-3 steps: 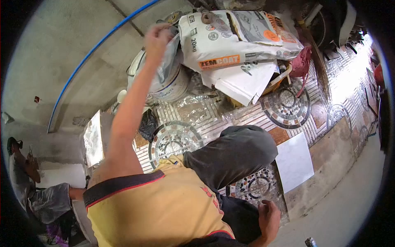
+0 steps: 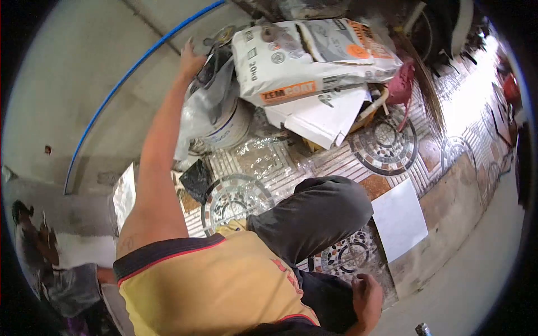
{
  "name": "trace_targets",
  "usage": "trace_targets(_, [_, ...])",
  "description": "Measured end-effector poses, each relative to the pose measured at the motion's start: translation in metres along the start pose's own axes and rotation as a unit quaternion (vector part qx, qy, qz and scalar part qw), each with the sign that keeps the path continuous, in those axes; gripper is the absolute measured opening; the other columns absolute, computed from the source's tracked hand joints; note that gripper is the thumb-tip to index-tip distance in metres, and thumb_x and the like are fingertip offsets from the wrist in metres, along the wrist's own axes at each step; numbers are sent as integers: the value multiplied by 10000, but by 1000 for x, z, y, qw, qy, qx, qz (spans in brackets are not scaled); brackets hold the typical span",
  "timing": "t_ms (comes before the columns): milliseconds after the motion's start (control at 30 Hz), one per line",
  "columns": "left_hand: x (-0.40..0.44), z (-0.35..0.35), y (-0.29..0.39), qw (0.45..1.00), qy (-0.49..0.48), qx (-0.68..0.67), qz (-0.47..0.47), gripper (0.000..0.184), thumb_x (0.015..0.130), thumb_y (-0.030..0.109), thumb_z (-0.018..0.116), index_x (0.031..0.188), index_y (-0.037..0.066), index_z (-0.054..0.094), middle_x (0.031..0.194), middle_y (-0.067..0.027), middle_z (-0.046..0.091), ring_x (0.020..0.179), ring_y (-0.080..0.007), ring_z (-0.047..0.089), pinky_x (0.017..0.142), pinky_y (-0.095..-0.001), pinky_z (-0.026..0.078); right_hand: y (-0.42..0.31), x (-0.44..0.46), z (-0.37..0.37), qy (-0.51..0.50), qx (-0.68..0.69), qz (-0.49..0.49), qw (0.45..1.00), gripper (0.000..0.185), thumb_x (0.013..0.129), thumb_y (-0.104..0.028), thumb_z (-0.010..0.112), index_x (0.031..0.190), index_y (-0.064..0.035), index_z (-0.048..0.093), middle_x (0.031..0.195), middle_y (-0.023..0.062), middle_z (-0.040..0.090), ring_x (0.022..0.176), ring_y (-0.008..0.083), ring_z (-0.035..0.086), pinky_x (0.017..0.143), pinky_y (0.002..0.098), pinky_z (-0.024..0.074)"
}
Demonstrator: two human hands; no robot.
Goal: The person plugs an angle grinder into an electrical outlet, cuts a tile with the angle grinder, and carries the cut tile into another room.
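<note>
My left hand (image 2: 193, 60) is raised at the end of an outstretched arm, closed at the edge of a grey, partly see-through plastic bag (image 2: 216, 92). One finger points up, and the exact grip is partly hidden. The bag drapes over a white bucket (image 2: 231, 131) with blue lettering. Right beside it lies a large white ZEMCOAT sack (image 2: 308, 70), marked 20KG. Low on the right, my right hand (image 2: 367, 297) hangs by my dark trouser leg with loosely bent fingers, holding nothing.
Under the sack are a white board (image 2: 319, 117) and a yellow container (image 2: 367, 117). A black plastic bag (image 2: 196, 180) sits on the patterned floor. A white sheet (image 2: 400, 219) lies beside my knee. A blue pipe (image 2: 120, 84) crosses the left, where another person (image 2: 36, 246) sits.
My left hand has moved left and slightly down. The plastic has shifted left with it and spread wider over the bucket. My right hand stays put.
</note>
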State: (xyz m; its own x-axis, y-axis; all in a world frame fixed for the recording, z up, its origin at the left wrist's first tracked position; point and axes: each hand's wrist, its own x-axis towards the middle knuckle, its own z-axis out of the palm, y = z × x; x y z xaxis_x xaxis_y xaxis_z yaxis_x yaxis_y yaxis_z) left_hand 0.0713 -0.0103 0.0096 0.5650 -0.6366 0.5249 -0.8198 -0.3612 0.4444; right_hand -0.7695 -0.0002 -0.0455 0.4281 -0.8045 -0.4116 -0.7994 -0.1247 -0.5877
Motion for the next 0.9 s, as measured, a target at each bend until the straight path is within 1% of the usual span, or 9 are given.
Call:
trace_targets(100, [17,24,-26,947,-304,45,-87,607,753,257,771,1290,21,613,1187,-147,681,1058,-230,644,922,-386,511,5,-8,-8,-1,0,16,1000,184,855,-93,715,1010,-2,674,707,176,623,646,303,605,639,396,473])
trace_targets(233, [44,57,-58,902,-395,147,-94,653,705,272,809,1268,6,611,1185,-165,691,1072,-241,667,911,-388,521,1,-4,-13,0,35,41,999,172,860,-95,719,993,2,669,694,170,618,606,283,573,614,376,463])
trace_targets(333, [20,61,-39,969,-212,119,40,800,609,451,861,1214,-26,644,1165,-237,694,1108,-348,663,908,-443,506,1,3,-17,-37,-4,39,999,198,852,-139,719,994,-7,679,809,200,657,727,345,629,687,416,493])
trace_targets(400, [5,53,-5,975,-180,127,-33,757,611,444,858,1169,-28,662,1133,-273,686,1106,-396,653,893,-460,512,3,8,-14,-59,-21,39,997,238,850,-199,714,1012,-29,678,978,234,678,911,428,649,792,485,506])
trace_targets(567, [-24,17,83,966,-83,214,-115,671,617,411,875,1057,-55,674,1019,-318,684,1001,-440,673,848,-453,529,4,9,-13,-28,-27,-8,999,237,851,-202,708,1000,-20,678,939,222,681,888,426,653,772,490,509])
trace_targets(667, [-26,-18,86,974,18,218,-54,558,634,340,872,979,-55,678,962,-275,711,917,-385,709,816,-426,533,14,1,-11,-32,-27,-11,999,243,847,-207,713,998,-20,681,936,216,683,891,420,656,772,491,511])
trace_targets(733, [-18,-41,55,996,85,6,39,481,662,273,859,973,-42,673,945,-243,724,855,-309,714,767,-397,533,15,1,-13,-37,-35,-14,999,246,846,-210,716,996,-18,680,937,211,685,895,415,657,774,490,513])
trace_targets(767, [-38,-71,139,984,108,136,45,486,682,249,849,1018,-47,660,911,-171,731,810,-212,690,750,-371,532,11,-1,-15,-38,-43,-16,998,247,846,-211,716,994,-17,679,936,208,686,896,414,657,775,489,513])
trace_targets(900, [-65,-135,219,996,-48,-70,32,501,700,178,815,1103,-62,639,938,-108,716,814,-170,665,753,-334,534,14,-5,-10,-4,-51,-64,997,243,854,-212,710,990,-14,674,932,203,686,900,412,656,775,490,515])
